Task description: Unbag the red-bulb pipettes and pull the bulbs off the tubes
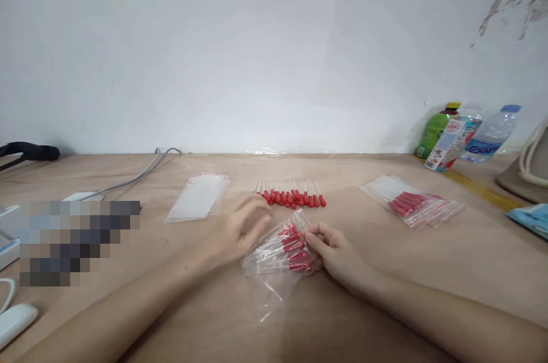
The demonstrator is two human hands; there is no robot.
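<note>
My right hand [331, 251] pinches the edge of a clear plastic bag [278, 257] that lies on the brown table and holds several red-capped droppers. My left hand [240, 226] hovers at the bag's left side with its fingers curled; motion blur hides whether it grips anything. Just beyond the hands a row of loose red-capped droppers [291, 196] lies on the table. A stack of flat, unfilled clear bags [197, 197] sits to the left of that row. To the right lies a pile of filled bags [411, 206] with red caps showing inside.
Bottles [492, 134] and a carton [449, 143] stand against the white wall at the far right, beside a bag with rope handles [528, 166]. A grey cable [137, 177], white devices [15, 323] and a blurred patch lie at the left.
</note>
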